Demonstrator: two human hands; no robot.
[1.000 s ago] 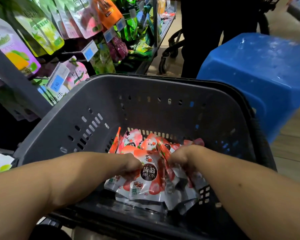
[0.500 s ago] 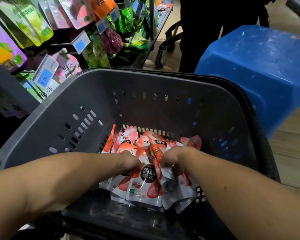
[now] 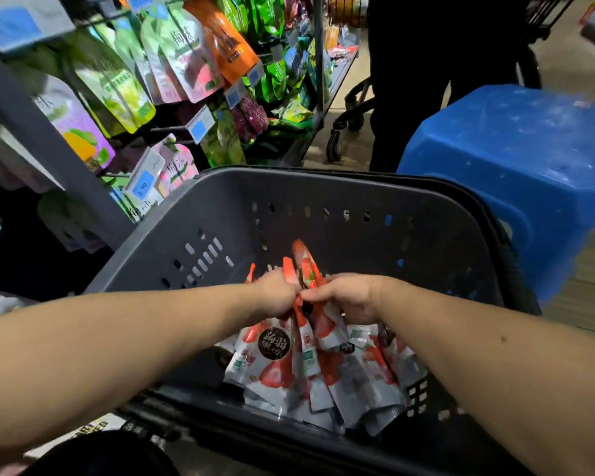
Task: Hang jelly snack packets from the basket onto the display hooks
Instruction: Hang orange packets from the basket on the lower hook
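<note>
A dark grey plastic basket [image 3: 323, 197] stands in front of me. Inside it, my left hand [image 3: 277, 293] and my right hand [image 3: 347, 297] grip the tops of a bunch of red-and-white strawberry jelly packets [image 3: 275, 362], lifted off the basket floor and hanging down from my fists. The packets' red tops stick up between my hands. The display hooks [image 3: 172, 128] with hanging packets and blue price tags are at the upper left, above and left of the basket.
A blue plastic stool [image 3: 516, 166] stands right behind the basket's far right corner. A person in dark clothes [image 3: 416, 80] stands in the aisle beyond, beside a trolley's wheels [image 3: 334, 146]. A grey shelf upright [image 3: 49, 146] slants at left.
Both hands have gathered the packets together and raised the bunch from the basket floor. The view has tilted up, showing more of the display.
</note>
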